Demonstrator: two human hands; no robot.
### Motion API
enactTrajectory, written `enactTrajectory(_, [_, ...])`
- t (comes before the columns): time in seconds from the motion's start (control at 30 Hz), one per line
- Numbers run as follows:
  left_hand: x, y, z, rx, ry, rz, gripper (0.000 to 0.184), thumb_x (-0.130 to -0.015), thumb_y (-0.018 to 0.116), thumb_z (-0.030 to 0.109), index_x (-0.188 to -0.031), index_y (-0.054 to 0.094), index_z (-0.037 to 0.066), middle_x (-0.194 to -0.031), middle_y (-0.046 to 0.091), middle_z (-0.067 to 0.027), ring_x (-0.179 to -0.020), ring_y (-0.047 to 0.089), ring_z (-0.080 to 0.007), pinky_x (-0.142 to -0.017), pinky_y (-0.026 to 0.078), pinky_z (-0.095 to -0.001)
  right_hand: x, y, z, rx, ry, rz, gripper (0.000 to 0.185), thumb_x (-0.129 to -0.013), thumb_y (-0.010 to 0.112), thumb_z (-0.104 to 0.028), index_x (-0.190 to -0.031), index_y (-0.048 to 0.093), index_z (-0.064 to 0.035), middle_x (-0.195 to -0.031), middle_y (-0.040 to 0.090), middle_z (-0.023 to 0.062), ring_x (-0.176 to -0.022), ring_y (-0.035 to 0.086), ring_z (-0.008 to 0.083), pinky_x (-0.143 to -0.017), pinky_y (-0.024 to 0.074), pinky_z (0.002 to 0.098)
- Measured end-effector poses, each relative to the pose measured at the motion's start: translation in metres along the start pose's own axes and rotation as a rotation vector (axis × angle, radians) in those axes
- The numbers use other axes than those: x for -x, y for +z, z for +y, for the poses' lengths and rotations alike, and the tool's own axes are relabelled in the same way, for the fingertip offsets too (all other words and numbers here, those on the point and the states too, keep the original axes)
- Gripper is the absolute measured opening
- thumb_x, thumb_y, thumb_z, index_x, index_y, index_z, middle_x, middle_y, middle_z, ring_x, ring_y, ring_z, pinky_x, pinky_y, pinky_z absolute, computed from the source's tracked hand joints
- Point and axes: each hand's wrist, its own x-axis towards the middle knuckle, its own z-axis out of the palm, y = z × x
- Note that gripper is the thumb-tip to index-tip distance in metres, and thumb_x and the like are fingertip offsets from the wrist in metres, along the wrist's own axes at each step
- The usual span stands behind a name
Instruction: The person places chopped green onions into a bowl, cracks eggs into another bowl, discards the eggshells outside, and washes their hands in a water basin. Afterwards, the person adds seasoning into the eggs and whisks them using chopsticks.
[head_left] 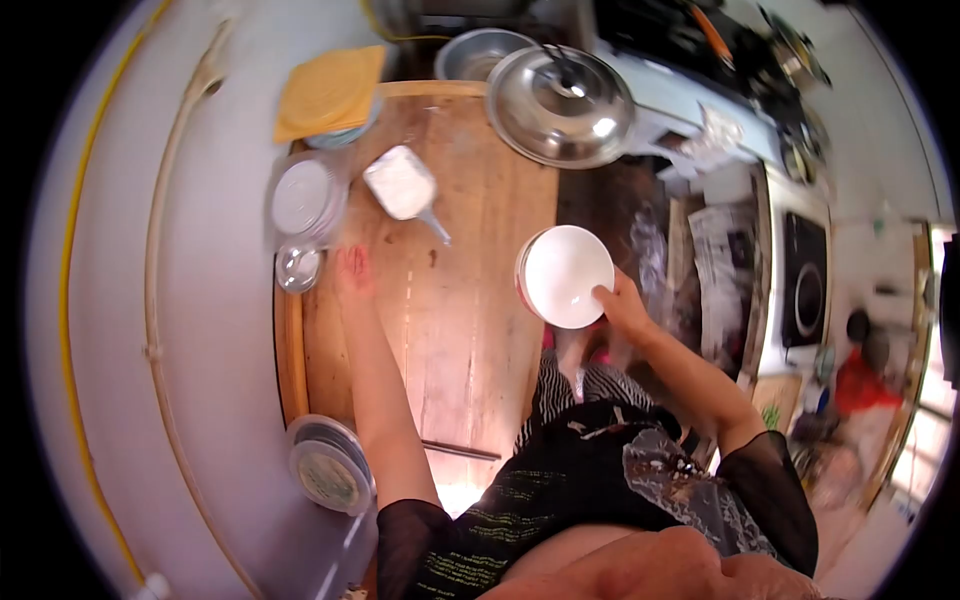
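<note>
My right hand [625, 306] grips the rim of a white bowl [568, 276], thumb inside, holding it past the right edge of the wooden table. A second rim with some red on its side shows at the left of this bowl, so there may be two stacked. My left hand [356, 268] is stretched over the left side of the table [470, 300], smeared by motion, its fingers unclear. Near it are a small clear bowl [298, 268] and round translucent plastic containers or lids [304, 198]. A square, short-handled scoop [402, 184] with white contents lies just beyond.
A yellow cloth [332, 92] covers a bluish dish at the far left. A large steel lid [560, 108] overlaps the far right table corner, by a metal basin [480, 52]. Round containers [332, 474] stand near left. A stove [680, 40] and black cooktop [805, 280] are at right.
</note>
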Motion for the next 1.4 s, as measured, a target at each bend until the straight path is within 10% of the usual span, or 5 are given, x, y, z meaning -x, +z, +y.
enactTrajectory(0.13, [0.056,0.002,-0.044,-0.067,-0.056,-0.032,0.024,-0.089,0.054,0.012,-0.107,0.054,-0.004,-0.099,0.059,-0.0151,-0.101,0.056,-0.027,-0.091,0.049,-0.0332,0.047,-0.054,0.035,-0.013,-0.043,0.182,0.041,-0.079,0.048,-0.004,-0.12,0.049,0.0023,-0.098,0.062,0.0129,-0.085,0.062,0.0196,-0.071,0.0511,0.0294])
enactTrajectory(0.33, [0.266,0.037,-0.216,-0.699,-0.401,-0.799,0.031,-0.091,0.055,0.024,-0.111,0.054,0.0,-0.106,0.06,-0.0132,-0.099,0.059,-0.0224,-0.092,0.046,-0.0347,0.129,-0.147,0.05,-0.386,0.182,0.353,0.048,-0.08,0.045,-0.002,-0.128,0.042,-0.001,-0.095,0.06,0.0131,-0.073,0.064,0.0195,-0.045,0.0545,0.0286])
enactTrajectory(0.63, [0.486,-0.015,-0.404,-1.153,-1.047,-1.416,0.05,-0.086,0.059,0.044,-0.117,0.052,0.005,-0.104,0.062,-0.0059,-0.096,0.059,-0.0165,-0.085,0.046,-0.0327,0.318,-0.251,0.153,-0.576,0.267,0.782,0.047,-0.081,0.045,-0.004,-0.128,0.042,-0.0025,-0.099,0.06,0.0152,-0.079,0.064,0.0237,-0.052,0.0581,0.0333])
enactTrajectory(1.17, [0.675,-0.175,-0.599,-1.618,-1.5,-1.737,0.046,-0.087,0.056,0.038,-0.115,0.05,0.001,-0.104,0.061,-0.0082,-0.092,0.061,-0.0176,-0.081,0.05,-0.0325,0.559,-0.275,0.275,-0.93,0.317,1.376,0.038,-0.087,0.044,-0.011,-0.123,0.043,0.0028,-0.075,0.062,0.0121,-0.046,0.059,0.0158,-0.036,0.0478,0.0248])
enactTrajectory(1.4, [0.721,-0.224,-0.639,-1.964,-1.669,-1.892,0.035,-0.087,0.049,0.026,-0.113,0.053,0.003,-0.104,0.061,-0.0067,-0.09,0.061,-0.0161,-0.081,0.051,-0.0341,0.585,-0.23,0.331,-0.787,0.462,1.751,0.04,-0.089,0.044,-0.014,-0.126,0.043,0.0018,-0.095,0.063,0.0143,-0.081,0.062,0.0204,-0.072,0.049,0.0304])
